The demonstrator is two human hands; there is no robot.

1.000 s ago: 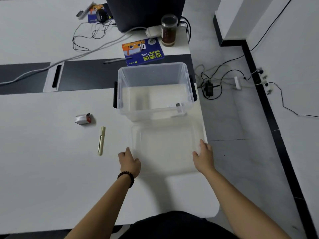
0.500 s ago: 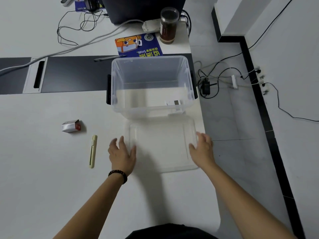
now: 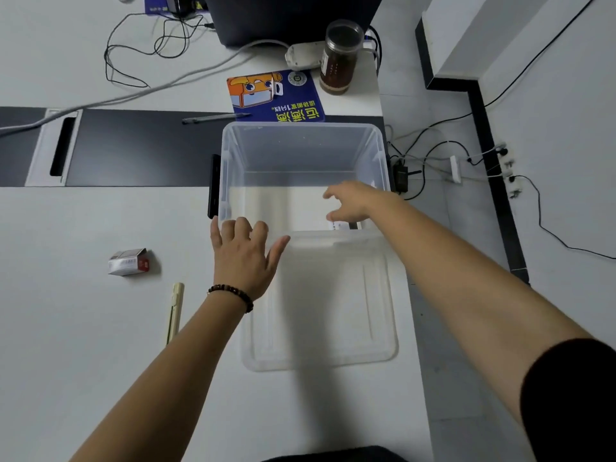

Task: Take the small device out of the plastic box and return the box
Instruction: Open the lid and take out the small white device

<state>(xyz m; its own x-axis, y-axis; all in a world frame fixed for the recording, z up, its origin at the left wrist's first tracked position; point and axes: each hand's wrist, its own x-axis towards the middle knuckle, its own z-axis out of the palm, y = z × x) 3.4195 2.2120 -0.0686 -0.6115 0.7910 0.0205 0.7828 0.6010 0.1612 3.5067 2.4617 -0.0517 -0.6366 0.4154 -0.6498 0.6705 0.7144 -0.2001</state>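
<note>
A clear plastic box (image 3: 305, 135) with black side latches stands open on the white desk. Its translucent lid (image 3: 326, 311) lies flat on the desk just in front of it. A small white device (image 3: 341, 225) rests on the box floor in the near right corner. My right hand (image 3: 353, 201) reaches down inside the box just above the device, fingers apart and holding nothing. My left hand (image 3: 245, 255) lies spread against the box's near left corner and rim, with a bead bracelet on the wrist.
A small white and red carton (image 3: 128, 261) and a cream utility knife (image 3: 175, 311) lie left of the lid. Behind the box are a blue booklet (image 3: 276, 95), a pen (image 3: 213, 119), a brown jar (image 3: 340, 58), cables and a dark monitor base. The desk edge runs just right of the box.
Both hands left the lid's near edge. The right hand moved forward into the box above the device; the left hand moved up to the box's near left corner.
</note>
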